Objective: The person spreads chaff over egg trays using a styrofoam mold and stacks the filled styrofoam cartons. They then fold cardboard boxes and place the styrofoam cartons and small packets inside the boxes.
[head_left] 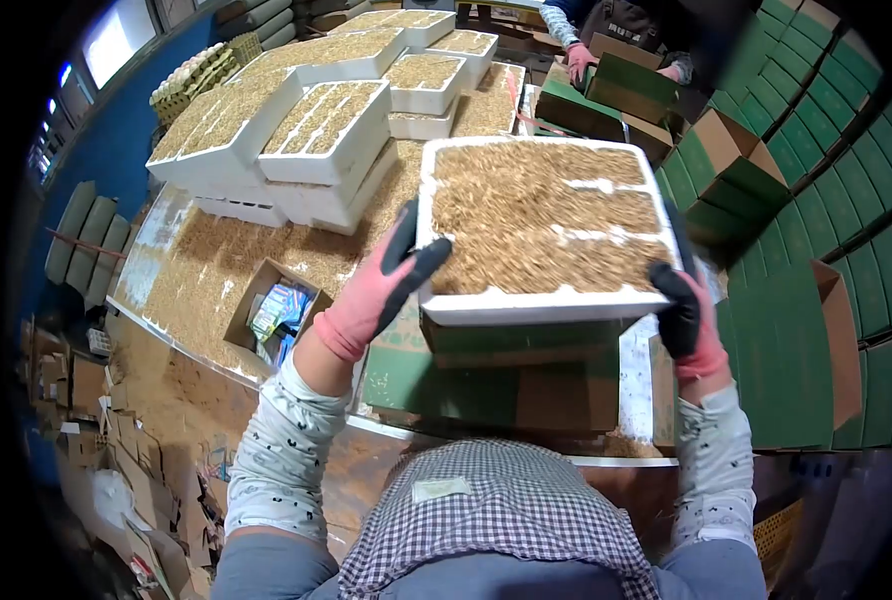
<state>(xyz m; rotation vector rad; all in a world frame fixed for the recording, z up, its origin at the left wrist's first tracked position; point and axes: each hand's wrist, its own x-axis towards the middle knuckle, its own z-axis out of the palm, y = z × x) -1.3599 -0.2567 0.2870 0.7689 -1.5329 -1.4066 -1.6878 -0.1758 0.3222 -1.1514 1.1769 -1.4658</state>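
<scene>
Between my two hands is a white foam box [541, 311], filled almost to the rim with loose tan husks [526, 230]. White strips show through the husks on its right side. My left hand [391, 280], in a pink and black glove, grips the left wall with the thumb over the rim. At the right front corner, my right hand [684, 315], gloved alike, is closed on the box. A green cardboard carton [441, 385] lies below it on the table, its top partly hidden by the foam box.
Husk-filled foam boxes [341, 172] are stacked at the back left. A small cardboard box [241, 325] holding coloured packets stands left on the husk-strewn table [171, 275]. Green cartons [841, 225] line the right side. Across the table, a co-worker's gloved hand [579, 62] touches an open carton [631, 85].
</scene>
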